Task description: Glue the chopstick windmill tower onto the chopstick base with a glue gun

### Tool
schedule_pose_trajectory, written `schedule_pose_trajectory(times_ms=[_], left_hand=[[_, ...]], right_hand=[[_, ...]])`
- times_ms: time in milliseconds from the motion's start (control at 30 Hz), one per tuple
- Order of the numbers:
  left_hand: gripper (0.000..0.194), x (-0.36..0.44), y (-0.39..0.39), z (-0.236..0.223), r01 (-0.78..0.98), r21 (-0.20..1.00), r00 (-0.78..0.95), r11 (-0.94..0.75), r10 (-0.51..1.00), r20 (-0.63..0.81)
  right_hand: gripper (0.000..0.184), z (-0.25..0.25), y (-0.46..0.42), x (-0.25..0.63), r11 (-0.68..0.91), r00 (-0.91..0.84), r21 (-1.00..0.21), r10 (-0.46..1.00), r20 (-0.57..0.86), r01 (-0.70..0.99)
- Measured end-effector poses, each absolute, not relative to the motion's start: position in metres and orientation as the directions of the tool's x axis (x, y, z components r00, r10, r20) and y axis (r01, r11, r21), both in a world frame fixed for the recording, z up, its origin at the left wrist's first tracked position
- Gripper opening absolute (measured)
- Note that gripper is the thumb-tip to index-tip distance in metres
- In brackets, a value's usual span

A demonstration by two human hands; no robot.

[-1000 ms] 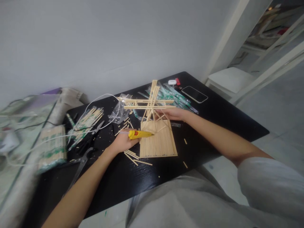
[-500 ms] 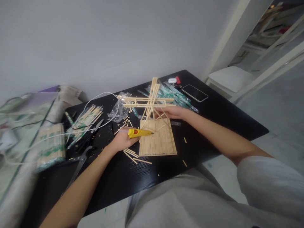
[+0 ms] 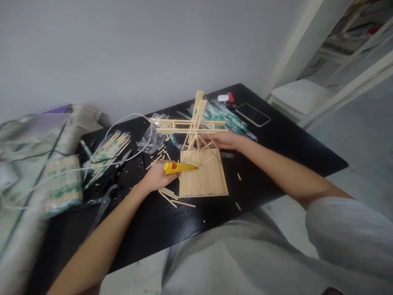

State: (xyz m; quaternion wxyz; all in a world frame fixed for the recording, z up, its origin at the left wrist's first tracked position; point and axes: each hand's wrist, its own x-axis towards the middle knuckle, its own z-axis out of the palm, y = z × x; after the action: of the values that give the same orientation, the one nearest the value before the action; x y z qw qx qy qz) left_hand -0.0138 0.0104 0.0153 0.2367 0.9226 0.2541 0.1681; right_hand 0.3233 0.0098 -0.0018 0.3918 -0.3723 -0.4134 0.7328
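My left hand is wrapped round a yellow hot glue gun. Its dark nozzle points right, over a flat panel of wooden sticks laid side by side. From the panel's far part rises a model built of thin wooden sticks, with crossing leaning pieces and a horizontal ladder-like pair. My right hand reaches in from the right and grips the lower part of this stick model; its fingertips are partly hidden by the sticks. Short cut sticks lie beside my left hand.
Scissors, pliers-like tool and wrapped stick bundles lie on the left, crossed by a white cable. Behind the model are green-printed wrappers, with a phone and white case at the back right of the black table.
The view has tilted slightly, so the table sits a little higher in the picture. Both hands keep their places, with the glue gun's nozzle still over the panel.
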Motion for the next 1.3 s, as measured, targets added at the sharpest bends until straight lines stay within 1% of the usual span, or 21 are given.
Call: schedule_pose_trajectory(times_ms=[133,300,400,500,733,867,1000,1200,1300], left_hand=[[0.021,-0.0142,0.0106,0.0169,0.385,0.514,0.822,-0.767,0.538,0.188],[0.020,-0.0168,0.0120,0.0136,0.404,0.552,0.803,-0.729,0.572,0.167],[0.022,-0.0169,0.0120,0.0126,0.413,0.550,0.799,-0.726,0.578,0.164],[0.019,-0.0153,0.0104,0.0143,0.406,0.552,0.802,-0.729,0.573,0.167],[0.016,-0.0136,0.0105,0.0137,0.372,0.504,0.813,-0.779,0.536,0.229],[0.016,-0.0143,0.0117,0.0097,0.344,0.511,0.816,-0.788,0.520,0.253],[0.015,-0.0144,0.0118,0.0084,0.309,0.513,0.812,-0.801,0.503,0.296],[0.015,-0.0144,0.0121,0.0109,0.330,0.497,0.820,-0.802,0.505,0.270],[0.016,-0.0145,0.0121,0.0111,0.335,0.508,0.819,-0.794,0.512,0.260]], right_hand=[[0.023,0.0010,0.0092,0.3220,-0.337,-0.409,-0.907,0.887,-0.216,-0.252],[0.024,0.0020,0.0094,0.3235,-0.313,-0.410,-0.922,0.889,-0.202,-0.226],[0.025,0.0024,0.0090,0.3242,-0.320,-0.410,-0.920,0.888,-0.207,-0.227],[0.024,0.0042,0.0074,0.3238,-0.328,-0.399,-0.917,0.890,-0.220,-0.226],[0.022,0.0055,0.0058,0.3235,-0.335,-0.395,-0.912,0.891,-0.225,-0.238],[0.021,0.0028,0.0059,0.3244,-0.333,-0.375,-0.914,0.898,-0.231,-0.233],[0.025,0.0027,0.0052,0.3247,-0.334,-0.352,-0.914,0.904,-0.241,-0.231],[0.024,0.0045,0.0050,0.3243,-0.339,-0.376,-0.914,0.895,-0.240,-0.225],[0.023,0.0050,0.0049,0.3244,-0.331,-0.376,-0.918,0.897,-0.234,-0.217]])
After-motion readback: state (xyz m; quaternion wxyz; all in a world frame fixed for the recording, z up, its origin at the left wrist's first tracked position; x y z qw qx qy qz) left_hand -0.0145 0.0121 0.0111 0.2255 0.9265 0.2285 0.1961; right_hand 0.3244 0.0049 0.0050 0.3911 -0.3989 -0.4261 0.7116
